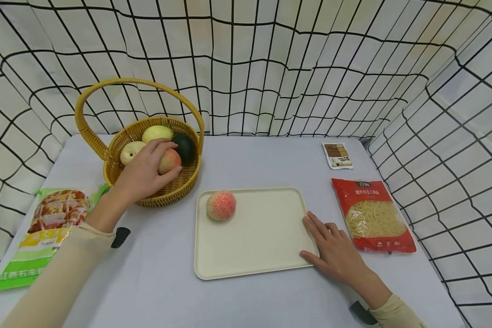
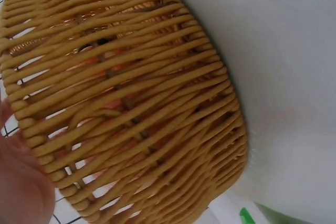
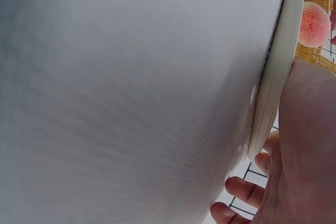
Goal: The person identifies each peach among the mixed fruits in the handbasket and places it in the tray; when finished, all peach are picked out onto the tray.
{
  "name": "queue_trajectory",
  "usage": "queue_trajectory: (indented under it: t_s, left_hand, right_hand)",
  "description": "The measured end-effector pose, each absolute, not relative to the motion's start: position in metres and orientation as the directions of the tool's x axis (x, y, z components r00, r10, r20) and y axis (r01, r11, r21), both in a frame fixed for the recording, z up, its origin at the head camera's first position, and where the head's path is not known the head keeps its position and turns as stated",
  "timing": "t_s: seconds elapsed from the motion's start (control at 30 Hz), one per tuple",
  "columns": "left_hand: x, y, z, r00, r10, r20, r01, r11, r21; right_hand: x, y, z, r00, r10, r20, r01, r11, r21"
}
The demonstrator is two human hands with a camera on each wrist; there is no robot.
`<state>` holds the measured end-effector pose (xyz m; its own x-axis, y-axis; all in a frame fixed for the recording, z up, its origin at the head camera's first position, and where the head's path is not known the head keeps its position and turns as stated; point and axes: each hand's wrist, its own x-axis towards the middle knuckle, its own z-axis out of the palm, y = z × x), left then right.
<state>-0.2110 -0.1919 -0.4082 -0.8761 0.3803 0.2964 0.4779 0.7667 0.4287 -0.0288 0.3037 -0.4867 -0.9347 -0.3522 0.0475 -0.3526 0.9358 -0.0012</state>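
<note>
A wicker basket (image 1: pixel 174 198) with a tall handle stands at the back left. Inside it my left hand (image 1: pixel 145 171) grips a red and yellow peach (image 1: pixel 169 160), thumb on one side and fingers over the other. A yellow-green fruit (image 1: pixel 157 133), a pale round fruit (image 1: pixel 131 152) and a dark green fruit (image 1: pixel 184 148) lie around it. The left wrist view mostly shows the basket's woven wall (image 2: pixel 131 103), hiding the grasp. On the cream tray (image 1: pixel 262 237), a pink peach (image 1: pixel 221 205) sits near the back left corner. My right hand (image 1: pixel 334 253) rests at the tray's right edge, fingers extended.
A green food bag (image 1: pixel 45 237) lies at the left, partly under my left forearm. To the right are a red bag of pasta (image 1: pixel 373 216) and a small brown and white packet (image 1: pixel 337 156). Black netting (image 1: pixel 250 68) hangs behind and beside the white table.
</note>
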Motion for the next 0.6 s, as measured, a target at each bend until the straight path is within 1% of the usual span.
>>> queue_trajectory:
  t_s: [0.27,0.6]
  left_hand:
    - [-0.217,-0.194,-0.407,-0.904,0.403,0.14,0.424,0.81,0.406]
    - [-0.224,-0.195,-0.408,-0.908,0.404,0.108,0.412,0.821,0.395]
  right_hand:
    - [-0.029,0.305,-0.488,-0.934,-0.355,0.05,-0.355,0.935,-0.005]
    - [-0.029,0.304,-0.488,-0.934,-0.353,0.048,-0.353,0.936,0.011]
